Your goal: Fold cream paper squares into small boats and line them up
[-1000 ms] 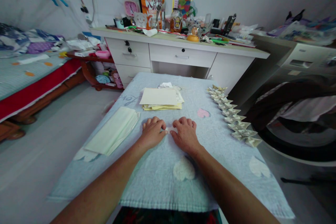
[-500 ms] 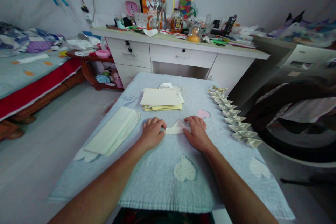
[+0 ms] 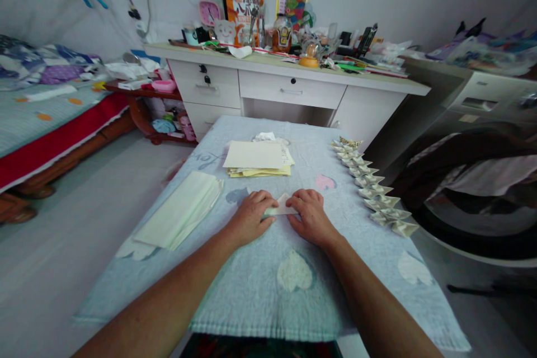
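A small folded piece of white paper [image 3: 280, 210] with a peaked top lies on the cloth between my hands. My left hand [image 3: 253, 216] grips its left end, fingers over the top and the thumb at the near side. The right end is held by my right hand [image 3: 309, 213], fingers bent over it and the thumb close to the lower edge. Both hands cover much of the paper. Beyond them sits a stack of cream and yellow paper [image 3: 254, 155]. To the left lies a sheaf of pale paper sheets [image 3: 180, 210]. Folded paper pieces [image 3: 371, 182] form a row at the right.
A blue patterned cloth [image 3: 251, 285] covers the table. Behind it stands a white desk [image 3: 289, 89] crowded with jars, a pink clock [image 3: 210, 13] and an orange bag [image 3: 243, 3]. A bed [image 3: 50, 117] is at the left, a washing machine [image 3: 486, 95] at the right.
My left hand has moved right, farther over the folded paper. My right hand has shifted slightly left and nearer me, so less of the paper shows between them.
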A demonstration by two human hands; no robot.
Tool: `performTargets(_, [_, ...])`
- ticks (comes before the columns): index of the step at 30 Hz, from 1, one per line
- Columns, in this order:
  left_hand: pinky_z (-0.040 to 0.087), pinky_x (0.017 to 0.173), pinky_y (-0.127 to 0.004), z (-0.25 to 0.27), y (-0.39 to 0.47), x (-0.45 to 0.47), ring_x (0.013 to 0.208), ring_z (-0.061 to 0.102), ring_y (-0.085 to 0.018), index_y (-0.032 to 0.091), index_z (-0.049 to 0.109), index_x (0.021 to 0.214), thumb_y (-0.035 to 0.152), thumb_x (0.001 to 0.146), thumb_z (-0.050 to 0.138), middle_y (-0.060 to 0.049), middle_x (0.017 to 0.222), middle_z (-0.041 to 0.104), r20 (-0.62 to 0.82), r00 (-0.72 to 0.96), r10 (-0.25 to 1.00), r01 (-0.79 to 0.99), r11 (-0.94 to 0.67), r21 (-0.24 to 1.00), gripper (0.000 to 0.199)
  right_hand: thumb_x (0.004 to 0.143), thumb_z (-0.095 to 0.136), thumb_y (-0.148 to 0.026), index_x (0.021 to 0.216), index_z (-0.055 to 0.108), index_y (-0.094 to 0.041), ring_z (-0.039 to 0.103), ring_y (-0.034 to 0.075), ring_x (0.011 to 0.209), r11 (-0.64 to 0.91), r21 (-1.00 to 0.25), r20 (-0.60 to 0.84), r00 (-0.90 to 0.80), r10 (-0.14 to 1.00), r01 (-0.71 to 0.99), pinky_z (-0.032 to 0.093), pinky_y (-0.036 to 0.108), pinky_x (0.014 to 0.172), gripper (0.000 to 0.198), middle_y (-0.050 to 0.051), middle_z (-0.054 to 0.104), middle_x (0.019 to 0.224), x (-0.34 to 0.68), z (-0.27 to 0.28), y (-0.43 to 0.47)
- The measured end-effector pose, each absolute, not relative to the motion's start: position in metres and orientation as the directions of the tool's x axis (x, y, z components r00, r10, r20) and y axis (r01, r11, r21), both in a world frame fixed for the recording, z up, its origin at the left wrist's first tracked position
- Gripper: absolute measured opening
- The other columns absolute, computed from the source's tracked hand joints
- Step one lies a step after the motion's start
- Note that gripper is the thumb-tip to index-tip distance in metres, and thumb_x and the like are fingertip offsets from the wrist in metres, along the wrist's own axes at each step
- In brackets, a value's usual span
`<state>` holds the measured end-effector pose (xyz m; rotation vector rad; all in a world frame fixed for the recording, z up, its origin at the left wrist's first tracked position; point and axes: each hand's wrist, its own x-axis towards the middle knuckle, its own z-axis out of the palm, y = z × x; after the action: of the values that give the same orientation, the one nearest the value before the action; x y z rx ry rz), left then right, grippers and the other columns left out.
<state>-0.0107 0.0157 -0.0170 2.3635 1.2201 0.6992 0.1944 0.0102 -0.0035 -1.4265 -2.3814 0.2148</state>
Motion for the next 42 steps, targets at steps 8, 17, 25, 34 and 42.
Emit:
performTargets(8, [0.042, 0.092, -0.035, -0.016, 0.020, -0.012, 0.101, 0.053, -0.021, 0.020, 0.061, 0.101, 0.016, 0.074, 0.062, -0.006, 0.105, 0.057, 0.231, 0.462, 0.856, 0.629, -0.500, 0.596, 0.027, 0.091, 0.053, -0.025, 0.098, 0.067, -0.022, 0.047, 0.020, 0.095, 0.521, -0.305, 0.232, -0.468, 0.853, 0.797, 0.028, 0.037, 0.089, 0.016, 0.005, 0.063, 0.098, 0.197, -0.006, 0.017])
performTargets(17, [0.042, 0.091, -0.033, -0.008, 0.020, -0.018, 0.096, 0.056, -0.018, 0.020, 0.065, 0.086, 0.018, 0.083, 0.057, -0.004, 0.095, 0.061, 0.364, 0.337, 0.869, 0.533, -0.494, 0.687, 0.009, 0.095, 0.044, -0.024, 0.094, 0.066, -0.021, 0.048, 0.019, 0.092, 0.540, -0.343, 0.320, -0.445, 0.836, 0.768, 0.028, 0.036, 0.089, 0.022, 0.005, 0.064, 0.090, 0.195, 0.000, 0.013])
performTargets(25, [0.045, 0.083, -0.030, -0.001, 0.013, -0.016, 0.088, 0.057, -0.017, 0.019, 0.066, 0.083, 0.022, 0.084, 0.059, -0.004, 0.086, 0.063, 0.421, 0.270, 0.866, 0.482, -0.500, 0.719, 0.008, 0.093, 0.050, -0.031, 0.093, 0.065, -0.021, 0.049, 0.019, 0.091, 0.590, -0.337, 0.394, -0.459, 0.796, 0.734, 0.029, 0.037, 0.088, 0.018, 0.004, 0.063, 0.087, 0.188, 0.006, 0.005])
performTargets(34, [0.047, 0.075, -0.026, 0.001, 0.010, -0.017, 0.083, 0.060, -0.015, 0.017, 0.069, 0.088, 0.030, 0.086, 0.058, -0.005, 0.088, 0.064, 0.372, 0.213, 0.903, 0.293, -0.423, 0.858, 0.017, 0.093, 0.048, -0.028, 0.086, 0.062, -0.020, 0.052, 0.018, 0.086, 0.589, -0.466, 0.428, -0.414, 0.803, 0.660, 0.033, 0.034, 0.085, 0.018, 0.003, 0.061, 0.081, 0.187, 0.005, 0.003])
performTargets(42, [0.049, 0.078, -0.027, 0.003, 0.011, -0.017, 0.084, 0.062, -0.017, 0.017, 0.070, 0.082, 0.028, 0.084, 0.059, -0.006, 0.086, 0.068, 0.355, 0.185, 0.916, 0.260, -0.394, 0.882, 0.016, 0.092, 0.049, -0.028, 0.083, 0.061, -0.020, 0.052, 0.017, 0.085, 0.582, -0.511, 0.420, -0.407, 0.811, 0.632, 0.034, 0.033, 0.082, 0.017, 0.003, 0.061, 0.080, 0.184, 0.008, 0.001])
